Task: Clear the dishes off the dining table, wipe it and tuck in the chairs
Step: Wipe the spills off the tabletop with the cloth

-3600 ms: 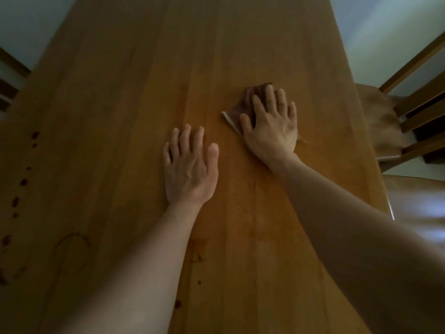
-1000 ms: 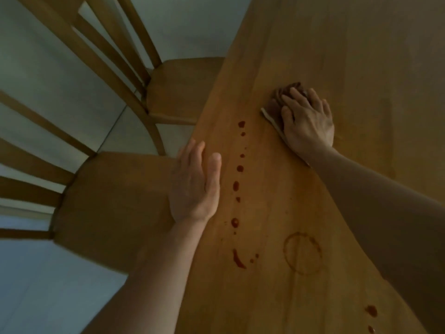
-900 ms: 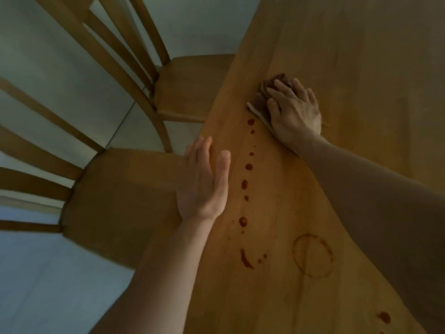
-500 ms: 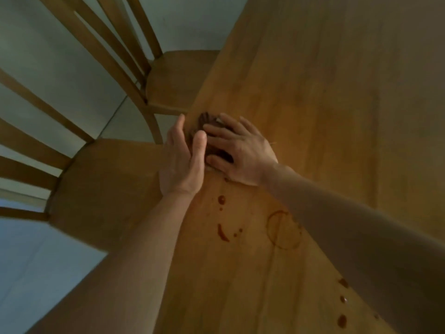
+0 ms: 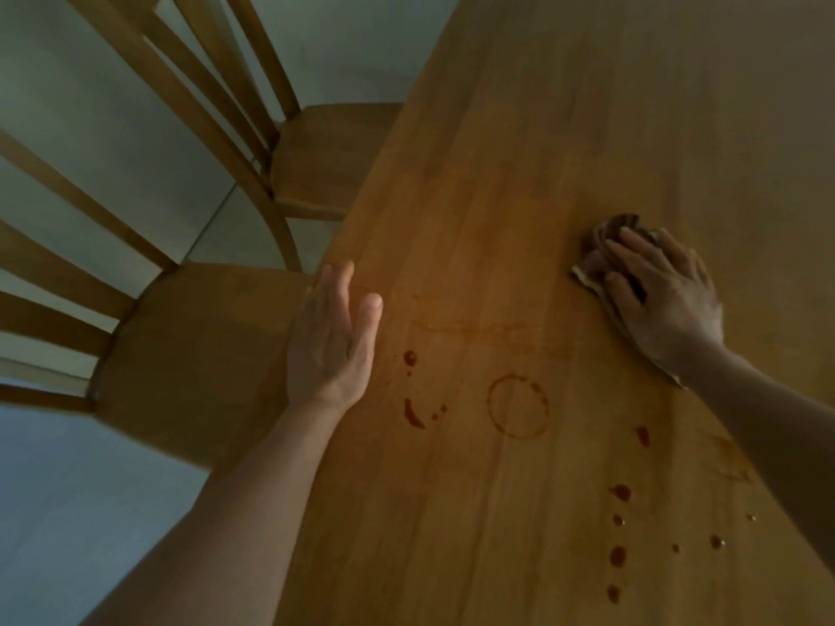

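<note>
Brown cloth [image 5: 607,234] lies bunched on the wooden dining table [image 5: 542,142], right of centre frame, pressed under the right hand [image 5: 664,300], whose fingers are spread and nearly straight. Left hand [image 5: 332,341] lies flat with straight fingers at the table's left edge. Lower centre: ring stain [image 5: 518,406] and reddish drops [image 5: 617,555]. Left of frame: near chair [image 5: 194,354] and far chair [image 5: 325,155].

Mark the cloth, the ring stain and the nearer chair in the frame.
cloth [image 5: 607,228], head view, bunched far end.
ring stain [image 5: 489,404], head view, left arc of the ring.
nearer chair [image 5: 194,345], head view, middle of its seat.
</note>
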A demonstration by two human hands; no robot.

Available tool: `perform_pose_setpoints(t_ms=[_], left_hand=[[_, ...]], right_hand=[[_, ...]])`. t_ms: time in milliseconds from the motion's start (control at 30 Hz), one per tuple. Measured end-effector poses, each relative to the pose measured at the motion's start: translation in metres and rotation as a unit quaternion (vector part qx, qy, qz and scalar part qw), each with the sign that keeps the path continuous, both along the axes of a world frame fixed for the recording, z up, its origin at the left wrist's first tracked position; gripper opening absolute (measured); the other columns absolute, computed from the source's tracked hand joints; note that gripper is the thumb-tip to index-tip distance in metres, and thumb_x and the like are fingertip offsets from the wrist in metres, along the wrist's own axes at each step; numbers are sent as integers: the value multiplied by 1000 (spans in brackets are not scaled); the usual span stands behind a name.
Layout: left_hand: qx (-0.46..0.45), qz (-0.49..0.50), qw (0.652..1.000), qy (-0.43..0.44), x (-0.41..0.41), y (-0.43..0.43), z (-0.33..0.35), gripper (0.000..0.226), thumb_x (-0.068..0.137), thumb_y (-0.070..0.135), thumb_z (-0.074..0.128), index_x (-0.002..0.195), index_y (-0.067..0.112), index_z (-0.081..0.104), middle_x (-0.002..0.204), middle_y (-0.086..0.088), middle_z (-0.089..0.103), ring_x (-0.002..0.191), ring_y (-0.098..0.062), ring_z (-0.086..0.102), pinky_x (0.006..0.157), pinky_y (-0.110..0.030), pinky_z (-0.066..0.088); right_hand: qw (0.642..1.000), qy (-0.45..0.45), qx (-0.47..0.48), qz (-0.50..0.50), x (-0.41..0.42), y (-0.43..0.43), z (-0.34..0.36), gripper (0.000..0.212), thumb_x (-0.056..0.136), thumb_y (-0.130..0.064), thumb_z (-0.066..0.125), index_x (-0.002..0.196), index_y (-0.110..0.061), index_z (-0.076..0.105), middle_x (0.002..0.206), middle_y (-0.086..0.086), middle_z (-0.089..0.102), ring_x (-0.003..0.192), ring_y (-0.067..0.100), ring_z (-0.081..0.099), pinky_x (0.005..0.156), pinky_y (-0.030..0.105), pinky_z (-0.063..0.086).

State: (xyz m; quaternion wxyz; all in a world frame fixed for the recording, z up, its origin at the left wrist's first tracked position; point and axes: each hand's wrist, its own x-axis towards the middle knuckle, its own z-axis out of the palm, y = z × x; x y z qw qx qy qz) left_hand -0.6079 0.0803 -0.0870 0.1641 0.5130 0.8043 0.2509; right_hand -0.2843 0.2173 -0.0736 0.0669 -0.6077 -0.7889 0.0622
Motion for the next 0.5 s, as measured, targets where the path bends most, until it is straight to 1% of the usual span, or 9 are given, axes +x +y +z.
perform_pose_setpoints(t_ms=[67, 167, 267, 367, 500], left_hand=[[4, -21, 999, 28, 1, 1, 1, 81, 89, 70, 0, 155, 25, 18, 163, 0, 18, 149, -16, 14, 120, -34, 8], [21, -38, 999, 31, 2, 0, 3, 84, 89, 72, 0, 155, 23, 19, 162, -1, 20, 149, -15, 13, 121, -36, 10], [28, -40, 999, 22, 1, 0, 3, 80, 90, 68, 6, 155, 23, 19, 162, 0, 20, 149, -15, 13, 122, -39, 12], [37, -31, 999, 8, 2, 0, 3, 76, 92, 66, 10, 155, 24, 19, 162, -2, 22, 148, -17, 17, 121, -38, 14], [61, -27, 998, -13, 1, 1, 1, 77, 92, 67, 14, 154, 23, 19, 160, -2, 25, 146, -18, 26, 118, -43, 26]], right_hand=[[1000, 4, 3, -29, -22, 9, -2, 55, 99, -57, 24, 148, -35, 38, 158, -13, 31, 150, 16, 12, 122, 43, 10], [1000, 4, 3, -14, -63, 17, -4, 57, 98, -57, 24, 149, -35, 37, 159, -13, 30, 150, 17, 10, 122, 43, 8], [999, 12, -3, 44, -111, 12, -6, 57, 98, -57, 24, 149, -36, 37, 158, -14, 30, 151, 16, 8, 122, 42, 5], [994, 3, -4, 112, -159, -7, -4, 57, 97, -58, 25, 149, -37, 35, 159, -15, 29, 151, 17, 7, 122, 43, 3], [978, 0, -14, 207, -198, -35, -4, 59, 96, -61, 24, 150, -39, 31, 159, -15, 27, 152, 19, 4, 122, 46, 3]])
